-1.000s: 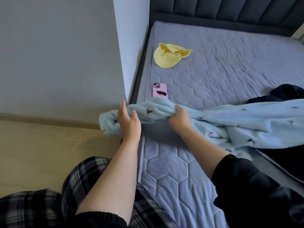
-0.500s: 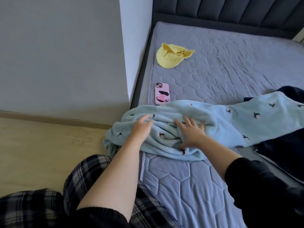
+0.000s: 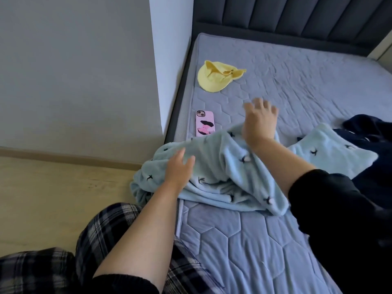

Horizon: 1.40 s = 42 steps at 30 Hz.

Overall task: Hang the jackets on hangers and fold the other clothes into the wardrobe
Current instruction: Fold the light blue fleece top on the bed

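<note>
The light blue fleece garment (image 3: 222, 166) lies bunched under the left hand (image 3: 178, 168), which rests flat on it, and below the raised, spread and empty right hand (image 3: 258, 122); it seems soft, light and limp, best pinched at two hem corners

No words, numbers or brand names can be read here. The pink phone case (image 3: 205, 123) on the bed (image 3: 297, 85) has only a pink and black picture on it. The light blue fleece garment (image 3: 222, 166) has only small dark shapes, not letters.
</note>
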Each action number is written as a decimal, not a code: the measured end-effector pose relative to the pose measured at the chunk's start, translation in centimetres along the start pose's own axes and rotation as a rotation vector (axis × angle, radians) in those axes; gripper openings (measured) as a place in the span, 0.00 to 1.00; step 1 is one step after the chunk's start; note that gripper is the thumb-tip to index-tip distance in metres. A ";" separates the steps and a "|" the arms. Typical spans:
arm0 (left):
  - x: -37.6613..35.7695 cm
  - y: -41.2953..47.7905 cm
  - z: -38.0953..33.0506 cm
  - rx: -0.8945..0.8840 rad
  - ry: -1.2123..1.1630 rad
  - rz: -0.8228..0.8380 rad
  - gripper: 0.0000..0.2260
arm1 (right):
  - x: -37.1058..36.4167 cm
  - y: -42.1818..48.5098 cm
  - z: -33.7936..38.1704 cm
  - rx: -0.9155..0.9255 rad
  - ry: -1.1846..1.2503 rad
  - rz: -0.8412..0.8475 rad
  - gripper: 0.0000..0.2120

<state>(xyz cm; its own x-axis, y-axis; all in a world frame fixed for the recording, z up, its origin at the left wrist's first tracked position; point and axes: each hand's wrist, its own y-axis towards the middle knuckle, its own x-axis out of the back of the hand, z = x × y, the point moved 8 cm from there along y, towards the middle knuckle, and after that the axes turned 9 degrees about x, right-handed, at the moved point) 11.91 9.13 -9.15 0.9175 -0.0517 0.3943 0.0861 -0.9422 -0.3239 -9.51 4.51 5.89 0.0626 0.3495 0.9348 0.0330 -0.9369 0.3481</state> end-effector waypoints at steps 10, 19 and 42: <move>-5.9 -1.9 3.4 -0.159 1.059 0.322 0.37 | -11.2 -11.9 2.1 0.162 -0.005 0.749 0.33; 0.7 0.0 1.9 0.285 -0.166 -0.149 0.14 | -10.7 -10.2 -1.9 -0.173 0.596 0.299 0.19; -5.7 -3.4 -0.3 -0.350 1.091 -0.008 0.29 | -14.6 -11.5 1.4 -0.030 0.625 0.662 0.13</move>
<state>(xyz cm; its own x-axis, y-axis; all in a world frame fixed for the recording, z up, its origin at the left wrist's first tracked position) 6.27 12.48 -10.02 0.0774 -0.1442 0.9865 -0.1793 -0.9754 -0.1285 -9.43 10.20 -11.85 -0.4929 -0.3202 0.8090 0.1563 -0.9473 -0.2797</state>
